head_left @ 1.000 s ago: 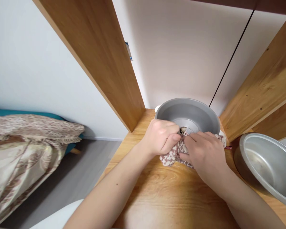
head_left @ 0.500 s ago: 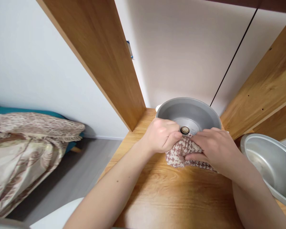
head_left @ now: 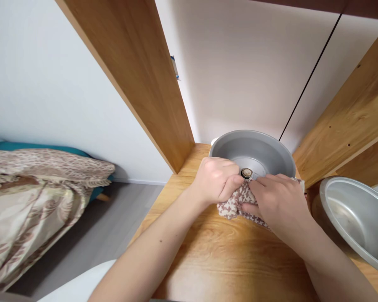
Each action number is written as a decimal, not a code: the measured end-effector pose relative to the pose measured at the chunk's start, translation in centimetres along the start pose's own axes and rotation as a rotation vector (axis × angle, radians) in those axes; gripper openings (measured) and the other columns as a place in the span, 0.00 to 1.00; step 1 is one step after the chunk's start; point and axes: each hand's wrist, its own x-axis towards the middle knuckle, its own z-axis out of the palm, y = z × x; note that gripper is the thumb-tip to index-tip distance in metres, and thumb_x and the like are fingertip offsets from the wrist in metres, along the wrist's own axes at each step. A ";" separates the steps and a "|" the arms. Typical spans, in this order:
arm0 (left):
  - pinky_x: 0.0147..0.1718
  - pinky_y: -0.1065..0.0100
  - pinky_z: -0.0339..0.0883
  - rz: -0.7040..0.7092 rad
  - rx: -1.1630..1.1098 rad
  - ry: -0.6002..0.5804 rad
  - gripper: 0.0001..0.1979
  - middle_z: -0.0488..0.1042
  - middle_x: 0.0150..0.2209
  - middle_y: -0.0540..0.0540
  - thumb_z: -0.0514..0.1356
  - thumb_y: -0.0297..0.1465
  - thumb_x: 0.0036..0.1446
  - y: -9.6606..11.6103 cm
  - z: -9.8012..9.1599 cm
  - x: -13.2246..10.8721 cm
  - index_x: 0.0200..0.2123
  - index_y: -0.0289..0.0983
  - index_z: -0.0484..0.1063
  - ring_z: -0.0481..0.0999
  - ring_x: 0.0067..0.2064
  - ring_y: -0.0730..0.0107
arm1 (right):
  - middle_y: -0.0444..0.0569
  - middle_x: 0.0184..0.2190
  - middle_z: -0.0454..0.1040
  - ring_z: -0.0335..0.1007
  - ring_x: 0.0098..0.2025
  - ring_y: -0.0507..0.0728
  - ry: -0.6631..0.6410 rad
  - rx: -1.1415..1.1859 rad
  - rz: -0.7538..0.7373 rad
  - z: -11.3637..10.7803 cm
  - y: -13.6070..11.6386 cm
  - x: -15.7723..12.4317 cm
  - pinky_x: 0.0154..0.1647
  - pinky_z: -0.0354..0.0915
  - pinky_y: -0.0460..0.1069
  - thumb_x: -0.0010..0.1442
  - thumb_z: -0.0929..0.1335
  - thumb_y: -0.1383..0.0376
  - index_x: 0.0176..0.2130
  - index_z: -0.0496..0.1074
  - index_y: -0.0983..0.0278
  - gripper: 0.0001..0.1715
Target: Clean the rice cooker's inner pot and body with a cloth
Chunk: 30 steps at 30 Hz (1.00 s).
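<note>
A grey, round rice cooker (head_left: 255, 144) with its inner pot out stands against the back wall; the round sensor (head_left: 246, 173) shows in its floor. My left hand (head_left: 220, 178) is closed in a fist over the near left rim, its thumb beside a brown-and-white patterned cloth (head_left: 231, 205). The undersides of those fingers are hidden. Over the near right rim, my right hand (head_left: 277, 199) presses and grips the bunched cloth, fingertips inside the cooker and thumb outside. Part of the cloth sticks out beyond its right side.
A silver metal pot (head_left: 359, 214) lies tilted on the wooden surface (head_left: 233, 260) at right. Wooden posts (head_left: 138, 75) flank the cooker. At left, past the surface's edge, a patterned cover (head_left: 44, 201) drapes over teal furniture above a grey floor (head_left: 122, 209).
My right hand has shifted slightly left along the rim with the cloth, and a cloth end now shows at its right. My left hand stays on the near left rim. The view shifts slightly.
</note>
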 end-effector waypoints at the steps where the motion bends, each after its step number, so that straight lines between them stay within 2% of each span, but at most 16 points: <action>1: 0.20 0.65 0.48 0.001 0.003 -0.010 0.28 0.56 0.16 0.52 0.38 0.40 0.76 0.1 -0.1 0.0 0.20 0.41 0.50 0.53 0.19 0.72 | 0.43 0.19 0.71 0.63 0.23 0.54 -0.002 0.001 0.007 0.0 0.0 0.0 0.29 0.47 0.51 0.54 0.80 0.55 0.23 0.70 0.62 0.22; 14: 0.21 0.65 0.47 -0.019 -0.117 -0.040 0.27 0.53 0.17 0.54 0.37 0.41 0.76 -0.6 -0.4 0.0 0.21 0.42 0.49 0.51 0.19 0.72 | 0.42 0.19 0.71 0.62 0.23 0.54 0.135 -0.013 0.122 0.9 -1.8 0.1 0.29 0.47 0.52 0.43 0.84 0.58 0.22 0.68 0.61 0.24; 17: 0.21 0.65 0.48 0.016 -0.161 -0.029 0.26 0.52 0.17 0.54 0.37 0.40 0.76 -1.1 -0.2 -0.1 0.22 0.42 0.49 0.51 0.19 0.72 | 0.42 0.19 0.71 0.64 0.23 0.54 0.065 0.026 0.084 0.6 -1.2 0.1 0.29 0.46 0.52 0.47 0.83 0.54 0.22 0.69 0.62 0.25; 21: 0.21 0.66 0.49 0.041 -0.200 -0.014 0.26 0.54 0.17 0.54 0.38 0.37 0.76 -1.5 0.0 -0.2 0.22 0.42 0.51 0.52 0.20 0.72 | 0.43 0.22 0.74 0.67 0.24 0.54 -0.132 0.093 0.038 -0.5 0.6 0.0 0.29 0.46 0.51 0.56 0.77 0.44 0.25 0.71 0.63 0.28; 25: 0.21 0.66 0.50 0.034 -0.175 -0.006 0.27 0.56 0.17 0.53 0.38 0.38 0.76 -1.4 0.2 -0.3 0.21 0.41 0.52 0.55 0.20 0.73 | 0.44 0.24 0.75 0.68 0.25 0.54 -0.231 0.126 0.011 -1.2 1.8 0.0 0.30 0.47 0.50 0.57 0.76 0.43 0.27 0.73 0.63 0.28; 27: 0.21 0.66 0.50 0.027 -0.148 0.000 0.28 0.55 0.17 0.53 0.37 0.38 0.76 -1.1 0.2 -0.3 0.20 0.41 0.52 0.54 0.19 0.73 | 0.45 0.23 0.75 0.68 0.25 0.54 -0.199 0.105 0.008 -1.0 1.6 -0.1 0.30 0.46 0.51 0.56 0.77 0.44 0.27 0.72 0.63 0.27; 30: 0.21 0.66 0.49 0.003 -0.117 0.021 0.27 0.54 0.17 0.53 0.37 0.38 0.76 -0.7 0.2 -0.2 0.20 0.41 0.51 0.54 0.20 0.73 | 0.45 0.21 0.73 0.67 0.24 0.55 -0.066 0.043 0.015 -0.1 0.4 -0.2 0.29 0.46 0.51 0.53 0.80 0.47 0.24 0.71 0.63 0.27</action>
